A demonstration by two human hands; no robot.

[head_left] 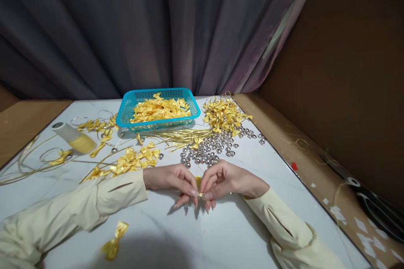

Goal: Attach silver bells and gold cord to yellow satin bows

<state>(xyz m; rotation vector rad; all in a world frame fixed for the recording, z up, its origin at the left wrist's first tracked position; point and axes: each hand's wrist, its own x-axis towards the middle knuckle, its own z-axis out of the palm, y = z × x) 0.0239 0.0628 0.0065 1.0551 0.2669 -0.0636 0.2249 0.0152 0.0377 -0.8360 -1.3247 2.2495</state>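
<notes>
My left hand (pixel 178 183) and my right hand (pixel 229 183) meet over the white table, thumbs and fingertips pinched closely together. Between them shows a short bit of gold cord (pixel 201 195), gripped from both sides. Just behind the fingertips a scrap of yellow ribbon (pixel 198 180) peeks out, mostly hidden by the fingers. Beyond my left wrist lies a pile of yellow satin bows (pixel 135 160). Silver beads (pixel 205 151) are scattered past my hands. One loose yellow bow (pixel 115 240) rests nearer to me, below my left sleeve.
A blue basket (pixel 126 124) of yellow bows stands at the back. Right of it are finished-looking bows with cords (pixel 225 111), and gold cord lengths (pixel 183 136) lie in front. At left is a bottle with yellow contents (pixel 74 138); black scissors (pixel 375 208) lie far right.
</notes>
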